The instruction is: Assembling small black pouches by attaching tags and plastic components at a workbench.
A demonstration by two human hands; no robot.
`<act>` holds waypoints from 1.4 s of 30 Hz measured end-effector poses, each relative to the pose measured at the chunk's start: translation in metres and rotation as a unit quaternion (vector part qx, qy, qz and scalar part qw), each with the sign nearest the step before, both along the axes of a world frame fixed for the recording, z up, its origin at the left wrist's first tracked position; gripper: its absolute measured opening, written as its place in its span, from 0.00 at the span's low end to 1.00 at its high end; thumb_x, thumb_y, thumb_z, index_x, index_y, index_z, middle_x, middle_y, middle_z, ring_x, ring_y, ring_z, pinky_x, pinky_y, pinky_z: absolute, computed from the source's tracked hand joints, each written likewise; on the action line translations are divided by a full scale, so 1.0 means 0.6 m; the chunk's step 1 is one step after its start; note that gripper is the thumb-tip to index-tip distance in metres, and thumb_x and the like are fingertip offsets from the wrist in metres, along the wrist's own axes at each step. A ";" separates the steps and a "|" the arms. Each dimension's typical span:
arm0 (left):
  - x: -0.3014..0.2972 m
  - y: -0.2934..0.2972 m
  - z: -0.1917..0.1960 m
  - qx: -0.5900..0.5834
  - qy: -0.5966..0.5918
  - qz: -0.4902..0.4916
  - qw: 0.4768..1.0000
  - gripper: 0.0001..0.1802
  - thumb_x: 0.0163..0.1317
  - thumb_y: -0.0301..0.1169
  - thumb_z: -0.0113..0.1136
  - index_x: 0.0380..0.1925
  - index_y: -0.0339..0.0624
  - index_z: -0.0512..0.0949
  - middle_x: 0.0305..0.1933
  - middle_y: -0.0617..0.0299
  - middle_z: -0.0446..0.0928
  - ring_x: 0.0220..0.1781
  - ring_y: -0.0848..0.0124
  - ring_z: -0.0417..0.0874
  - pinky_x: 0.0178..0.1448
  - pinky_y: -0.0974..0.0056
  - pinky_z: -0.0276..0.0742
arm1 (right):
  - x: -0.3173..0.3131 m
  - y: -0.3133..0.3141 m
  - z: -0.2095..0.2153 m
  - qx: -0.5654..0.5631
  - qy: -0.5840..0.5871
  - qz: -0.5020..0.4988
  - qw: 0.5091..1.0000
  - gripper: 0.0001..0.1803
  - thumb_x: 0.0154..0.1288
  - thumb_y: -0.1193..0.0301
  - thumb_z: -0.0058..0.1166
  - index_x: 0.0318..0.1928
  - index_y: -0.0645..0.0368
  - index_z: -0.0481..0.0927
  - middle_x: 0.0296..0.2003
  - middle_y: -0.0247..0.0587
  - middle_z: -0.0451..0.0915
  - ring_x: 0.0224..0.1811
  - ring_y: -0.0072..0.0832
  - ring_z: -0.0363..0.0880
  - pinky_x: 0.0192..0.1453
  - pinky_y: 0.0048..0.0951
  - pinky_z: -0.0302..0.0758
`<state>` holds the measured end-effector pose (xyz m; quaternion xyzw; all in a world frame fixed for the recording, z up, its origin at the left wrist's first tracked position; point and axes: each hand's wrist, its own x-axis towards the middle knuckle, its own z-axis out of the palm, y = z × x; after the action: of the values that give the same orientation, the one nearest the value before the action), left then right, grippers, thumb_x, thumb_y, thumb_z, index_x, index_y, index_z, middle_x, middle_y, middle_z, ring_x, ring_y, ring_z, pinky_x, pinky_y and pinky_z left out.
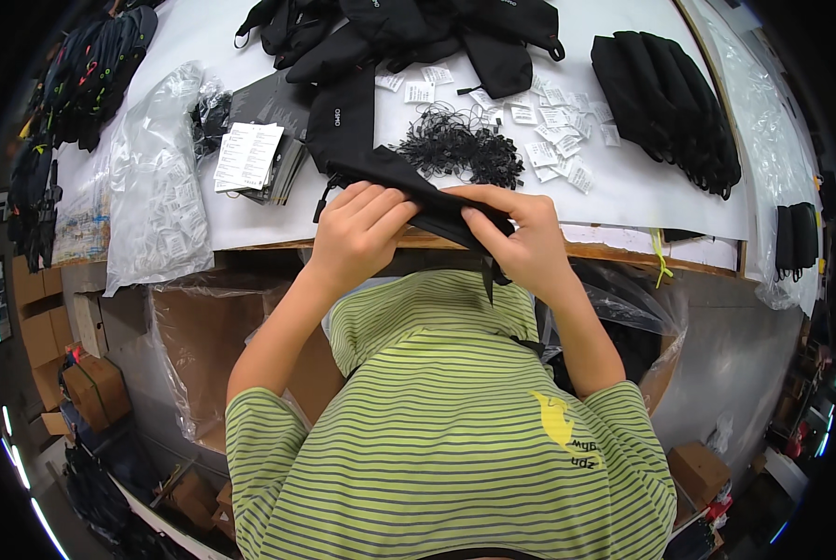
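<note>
In front of the cord heap [466,149], the left hand [357,231] and right hand [527,238] pinched black fabric [437,207], seemingly a pouch, in their fingers [485,194]; white labels [540,154] lay right of the heap.

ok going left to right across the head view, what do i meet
Pile of dark bags, label-filled clear plastic bag, stack of printed cards, held black pouch, row of black pouches, black bundle by the right rim

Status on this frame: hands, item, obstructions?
Left hand, right hand: both gripping black fabric item. Item held at near edge of white table. Black cord pile, white tags just beyond; hands unobstructed.
</note>
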<state>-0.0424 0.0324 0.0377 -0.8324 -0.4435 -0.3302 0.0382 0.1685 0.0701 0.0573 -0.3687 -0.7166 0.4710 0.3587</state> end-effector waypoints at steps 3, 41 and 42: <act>0.000 -0.003 0.001 -0.032 0.001 0.002 0.999 0.13 0.40 0.20 0.61 0.31 0.39 0.77 0.30 0.62 0.74 0.31 0.65 0.77 0.39 0.62 0.73 | 0.002 0.003 0.001 -0.012 -0.012 0.015 1.000 0.13 0.59 0.76 0.54 0.45 0.60 0.83 0.30 0.42 0.84 0.20 0.21 0.78 0.26 0.21 0.72; 0.002 -0.023 0.040 -0.128 0.038 -0.003 0.991 0.13 0.41 0.18 0.60 0.32 0.35 0.75 0.35 0.56 0.77 0.38 0.59 0.79 0.43 0.58 0.75 | -0.003 0.005 0.007 -0.021 -0.042 -0.069 0.997 0.14 0.64 0.78 0.50 0.49 0.64 0.80 0.39 0.42 0.85 0.40 0.24 0.83 0.46 0.23 0.77; 0.002 -0.024 0.047 -0.161 0.042 -0.001 0.986 0.14 0.42 0.17 0.61 0.33 0.35 0.75 0.36 0.54 0.77 0.37 0.57 0.79 0.41 0.57 0.74 | -0.004 0.006 0.004 -0.080 0.063 -0.031 0.994 0.16 0.65 0.76 0.51 0.54 0.62 0.77 0.42 0.43 0.83 0.44 0.25 0.81 0.50 0.23 0.75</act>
<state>-0.0411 0.0180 0.0660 -0.8412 -0.4883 -0.2189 -0.0780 0.1662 0.0735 0.0596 -0.3880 -0.6408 0.5377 0.3869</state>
